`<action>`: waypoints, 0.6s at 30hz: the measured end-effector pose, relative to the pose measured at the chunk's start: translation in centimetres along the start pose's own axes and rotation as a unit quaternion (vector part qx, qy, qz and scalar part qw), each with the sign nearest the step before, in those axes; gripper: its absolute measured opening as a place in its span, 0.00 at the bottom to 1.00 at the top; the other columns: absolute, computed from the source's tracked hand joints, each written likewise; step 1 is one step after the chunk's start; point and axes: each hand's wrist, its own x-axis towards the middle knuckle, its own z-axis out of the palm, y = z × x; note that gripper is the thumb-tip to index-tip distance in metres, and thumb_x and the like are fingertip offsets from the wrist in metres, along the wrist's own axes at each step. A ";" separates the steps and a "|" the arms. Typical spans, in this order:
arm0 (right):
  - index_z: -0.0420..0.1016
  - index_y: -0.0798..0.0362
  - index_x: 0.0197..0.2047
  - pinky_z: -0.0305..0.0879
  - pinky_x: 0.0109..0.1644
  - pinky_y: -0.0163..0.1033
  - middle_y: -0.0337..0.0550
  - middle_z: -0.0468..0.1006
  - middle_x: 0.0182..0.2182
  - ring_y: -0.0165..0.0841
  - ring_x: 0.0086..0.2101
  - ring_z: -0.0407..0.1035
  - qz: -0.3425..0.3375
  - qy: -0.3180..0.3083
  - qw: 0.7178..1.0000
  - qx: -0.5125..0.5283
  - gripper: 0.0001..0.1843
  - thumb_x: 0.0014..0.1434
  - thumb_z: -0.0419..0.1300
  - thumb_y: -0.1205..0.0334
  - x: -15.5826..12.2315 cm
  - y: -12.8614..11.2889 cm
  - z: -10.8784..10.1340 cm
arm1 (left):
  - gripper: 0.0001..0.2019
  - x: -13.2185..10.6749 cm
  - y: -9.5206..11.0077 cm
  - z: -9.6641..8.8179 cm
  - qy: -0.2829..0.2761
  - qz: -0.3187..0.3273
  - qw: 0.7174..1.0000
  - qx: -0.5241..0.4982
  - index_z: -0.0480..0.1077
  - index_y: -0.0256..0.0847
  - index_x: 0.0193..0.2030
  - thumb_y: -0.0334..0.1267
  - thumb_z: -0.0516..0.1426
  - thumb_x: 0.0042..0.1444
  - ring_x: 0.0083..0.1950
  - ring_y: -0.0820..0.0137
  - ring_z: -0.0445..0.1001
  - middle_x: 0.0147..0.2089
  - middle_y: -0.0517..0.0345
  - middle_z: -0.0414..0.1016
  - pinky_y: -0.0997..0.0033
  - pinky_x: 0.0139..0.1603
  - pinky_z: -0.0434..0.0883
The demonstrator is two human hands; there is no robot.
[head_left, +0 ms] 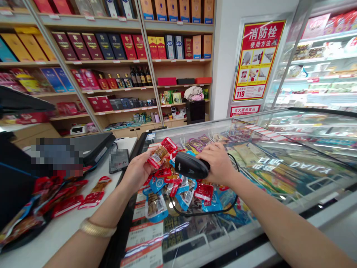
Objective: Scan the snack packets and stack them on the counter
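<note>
My left hand (139,169) is closed on a small red snack packet (161,152), held up over the glass lid of a chest freezer (279,175). My right hand (219,163) grips a black barcode scanner (191,165), its head pointing left at the packet, a short gap between them. The scanner's black cable (195,213) loops down across the lid. Below both hands lies a heap of small red and blue snack packets (178,190) on the glass. A gold bracelet (96,227) sits on my left wrist.
To the left is a white counter (64,230) with more red packets (83,199), a black bag (16,193), a dark register (95,147) and a small card reader (119,160). Shelves of boxed goods and bottles (111,74) fill the back wall; a refrigerated display (320,63) stands right.
</note>
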 end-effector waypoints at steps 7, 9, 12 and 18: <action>0.78 0.49 0.38 0.50 0.48 0.47 0.42 0.82 0.32 0.40 0.39 0.68 0.009 0.059 0.998 0.000 0.12 0.48 0.62 0.57 -0.2 0.5 0.3 | 0.27 0.6 -1.5 -1.2 -0.011 0.106 0.956 0.273 0.77 0.36 0.57 0.50 0.62 0.54 0.59 0.51 0.76 0.55 0.44 0.80 0.50 0.61 0.73; 0.79 0.49 0.38 0.50 0.48 0.47 0.42 0.82 0.33 0.40 0.40 0.68 0.017 0.054 0.998 -0.006 0.12 0.49 0.62 0.57 -0.3 0.7 0.4 | 0.28 1.1 -1.8 -1.9 0.010 0.176 0.876 0.449 0.75 0.39 0.60 0.51 0.60 0.55 0.63 0.53 0.73 0.60 0.46 0.77 0.52 0.65 0.69; 0.79 0.49 0.39 0.51 0.48 0.47 0.43 0.82 0.32 0.40 0.39 0.68 0.020 0.045 0.999 -0.012 0.12 0.50 0.62 0.57 -0.4 1.1 0.6 | 0.29 1.5 -1.1 -3.4 0.068 0.231 0.767 0.595 0.72 0.38 0.63 0.49 0.57 0.57 0.64 0.54 0.72 0.63 0.43 0.73 0.55 0.68 0.66; 0.80 0.49 0.39 0.52 0.49 0.47 0.44 0.83 0.33 0.41 0.39 0.69 0.034 0.044 0.998 -0.023 0.14 0.49 0.64 0.57 -0.7 1.9 1.2 | 0.27 1.1 3.4 -9.8 0.204 0.086 0.640 0.736 0.76 0.36 0.51 0.55 0.60 0.52 0.53 0.41 0.77 0.53 0.27 0.77 0.47 0.53 0.71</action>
